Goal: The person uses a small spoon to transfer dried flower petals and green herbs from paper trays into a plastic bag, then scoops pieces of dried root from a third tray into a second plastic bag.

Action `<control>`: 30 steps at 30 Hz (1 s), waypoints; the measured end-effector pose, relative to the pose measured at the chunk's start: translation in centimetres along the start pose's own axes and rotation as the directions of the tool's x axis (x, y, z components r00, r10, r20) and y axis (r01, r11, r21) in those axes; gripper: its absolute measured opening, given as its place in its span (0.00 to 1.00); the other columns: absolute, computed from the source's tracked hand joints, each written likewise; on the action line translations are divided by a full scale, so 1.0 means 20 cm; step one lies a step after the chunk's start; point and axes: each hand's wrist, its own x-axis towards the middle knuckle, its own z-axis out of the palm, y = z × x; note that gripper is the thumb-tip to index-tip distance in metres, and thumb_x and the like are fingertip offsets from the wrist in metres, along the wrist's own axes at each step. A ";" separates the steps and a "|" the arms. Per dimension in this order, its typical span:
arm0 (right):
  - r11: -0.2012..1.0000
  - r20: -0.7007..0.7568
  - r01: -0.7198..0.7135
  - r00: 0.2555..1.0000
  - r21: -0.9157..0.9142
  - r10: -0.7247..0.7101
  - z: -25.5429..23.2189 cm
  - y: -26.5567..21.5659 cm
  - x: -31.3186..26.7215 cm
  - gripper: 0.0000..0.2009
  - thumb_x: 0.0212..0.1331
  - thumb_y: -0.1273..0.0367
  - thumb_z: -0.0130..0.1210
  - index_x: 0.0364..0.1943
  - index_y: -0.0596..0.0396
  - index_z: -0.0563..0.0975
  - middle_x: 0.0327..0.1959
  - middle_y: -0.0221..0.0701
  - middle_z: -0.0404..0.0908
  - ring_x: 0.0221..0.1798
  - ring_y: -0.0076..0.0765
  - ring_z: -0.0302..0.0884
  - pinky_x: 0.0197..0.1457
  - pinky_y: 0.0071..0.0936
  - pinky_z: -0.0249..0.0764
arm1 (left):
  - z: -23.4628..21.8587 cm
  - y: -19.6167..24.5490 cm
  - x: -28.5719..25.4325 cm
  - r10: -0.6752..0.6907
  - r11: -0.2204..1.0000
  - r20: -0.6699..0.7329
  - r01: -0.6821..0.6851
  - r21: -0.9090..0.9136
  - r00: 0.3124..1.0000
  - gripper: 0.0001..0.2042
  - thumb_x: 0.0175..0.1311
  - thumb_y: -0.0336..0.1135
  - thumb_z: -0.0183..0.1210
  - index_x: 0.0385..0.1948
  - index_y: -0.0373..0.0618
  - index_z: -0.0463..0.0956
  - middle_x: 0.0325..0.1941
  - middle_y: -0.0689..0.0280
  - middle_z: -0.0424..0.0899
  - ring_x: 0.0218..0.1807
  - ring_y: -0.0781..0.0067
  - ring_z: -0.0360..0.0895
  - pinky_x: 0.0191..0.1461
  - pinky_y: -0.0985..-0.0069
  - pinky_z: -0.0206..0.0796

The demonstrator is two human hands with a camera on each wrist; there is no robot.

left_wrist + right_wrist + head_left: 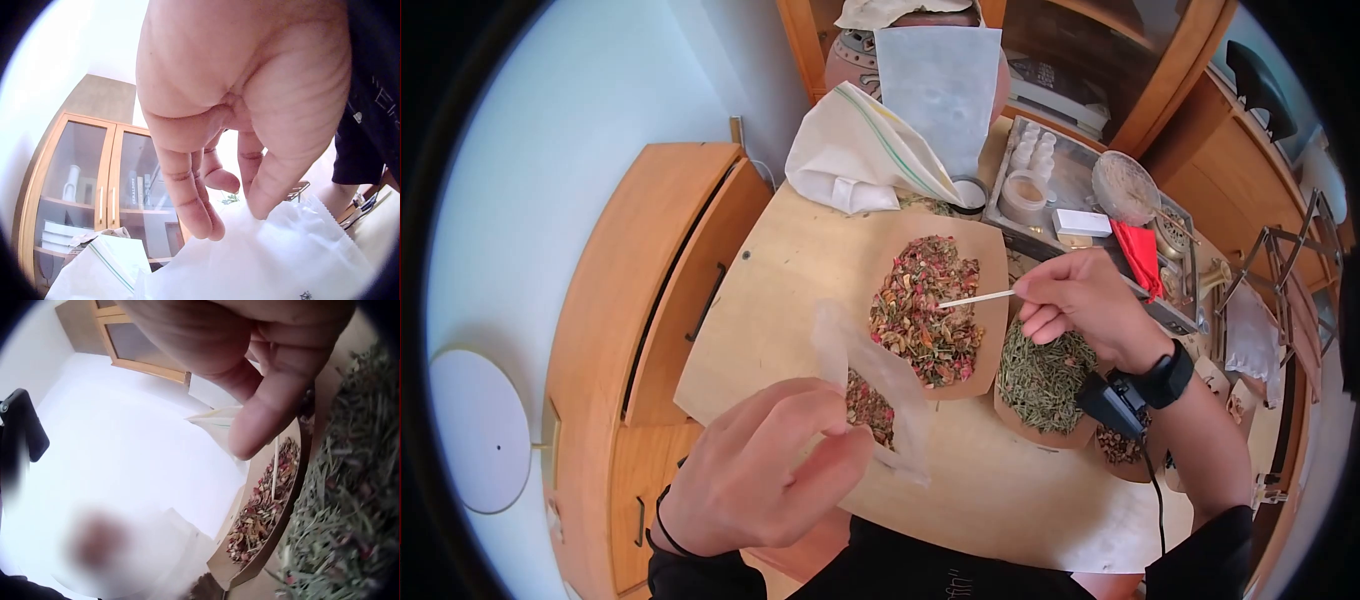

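pale stick over a dried petal mix, clear bag in the other hand

from my remote post i see the pale stick [978, 298] held level with its far end over the petal mix [925, 310], in a brown tray [994, 270]; i cannot tell whether they touch. the right hand [1090, 305] pinches its near end between thumb and fingertips, the other fingers curled. just beside the tray, toward the body, the left hand [765, 465] pinches the clear bag [905, 400] between thumb and finger; similar mix shows inside. right of the brown tray lies the green herb [1040, 385]. farther back i find the cloth bag [855, 150] and, to its right, a metal case [997, 205] bearing small bottles [1032, 150], a bowl [1125, 187] and a red pouch [1137, 257]. all rest on the wooden table [745, 300].
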 end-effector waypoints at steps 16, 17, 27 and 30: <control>0.955 0.180 -0.187 0.973 0.228 0.147 -0.08 0.02 -0.03 0.09 0.61 0.72 0.57 0.39 0.66 0.78 0.28 0.34 0.82 0.27 0.24 0.82 0.31 0.17 0.81 | -0.01 0.00 0.02 0.024 1.000 0.019 -0.024 -0.007 1.000 0.10 0.42 0.19 0.68 0.25 0.37 0.75 0.30 0.61 0.70 0.37 0.55 0.80 0.34 0.66 0.75; 0.957 0.162 -0.171 0.978 0.233 0.135 -0.09 -0.01 -0.06 0.09 0.62 0.72 0.56 0.39 0.66 0.78 0.28 0.34 0.82 0.27 0.24 0.82 0.30 0.17 0.81 | -0.01 0.00 0.02 0.028 1.000 0.022 -0.028 -0.002 0.999 0.10 0.42 0.19 0.68 0.26 0.37 0.76 0.30 0.61 0.70 0.37 0.55 0.80 0.34 0.66 0.75; 1.000 0.116 0.003 0.993 -0.022 0.000 0.12 -0.32 -0.42 0.07 0.59 0.74 0.58 0.35 0.68 0.80 0.22 0.36 0.81 0.20 0.28 0.81 0.21 0.18 0.79 | 0.02 0.01 0.02 -0.024 0.998 0.001 0.024 -0.051 1.000 0.09 0.41 0.19 0.67 0.25 0.38 0.77 0.31 0.61 0.71 0.36 0.56 0.80 0.36 0.66 0.75; 0.996 0.103 0.076 0.992 -0.055 -0.070 0.18 -0.33 -0.49 0.05 0.58 0.77 0.58 0.35 0.69 0.80 0.20 0.36 0.81 0.18 0.29 0.81 0.18 0.18 0.78 | -0.01 0.01 0.00 -0.002 1.000 0.035 0.001 0.020 0.999 0.09 0.38 0.18 0.66 0.23 0.39 0.78 0.30 0.62 0.70 0.36 0.57 0.80 0.36 0.66 0.76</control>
